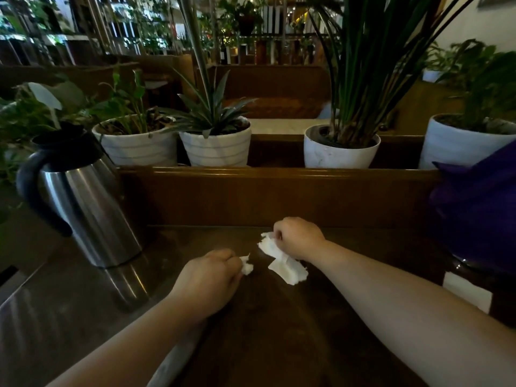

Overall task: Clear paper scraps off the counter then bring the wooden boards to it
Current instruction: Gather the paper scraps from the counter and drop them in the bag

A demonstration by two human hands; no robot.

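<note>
Two bare forearms reach in from the bottom edge over a dark, glossy wooden counter (273, 331). Far left on the counter stands a steel thermal jug (83, 196), black handle turned left, black lid on top, its body mirrored in the polished surface. Right of it, the left hand (208, 277) lies knuckles up, fingers curled and pinched on a small paper scrap (247, 266) that sticks out white past the fingertips, at or just above the counter; contact with the surface cannot be told. Just beside it, apart by a narrow gap of dark wood, a larger paper scrap (283, 262) lies crumpled, its lower end spread on the counter and its upper end drawn up into the right hand (298, 237), which is clenched around that end, knuckles up. Behind both hands rises a wooden back panel (279, 196), and on the ledge behind it four white plant pots stand in a row: a leafy plant pot (138, 148), a striped spiky plant pot (217, 148), a tall grass-like plant pot (340, 152) and, far right, a fourth pot (458, 146) partly hidden. At the right edge a purple cloth (480, 208) hangs over something dark, with a white sheet (466, 293) on the counter below it. No wooden boards can be picked out in view.
</note>
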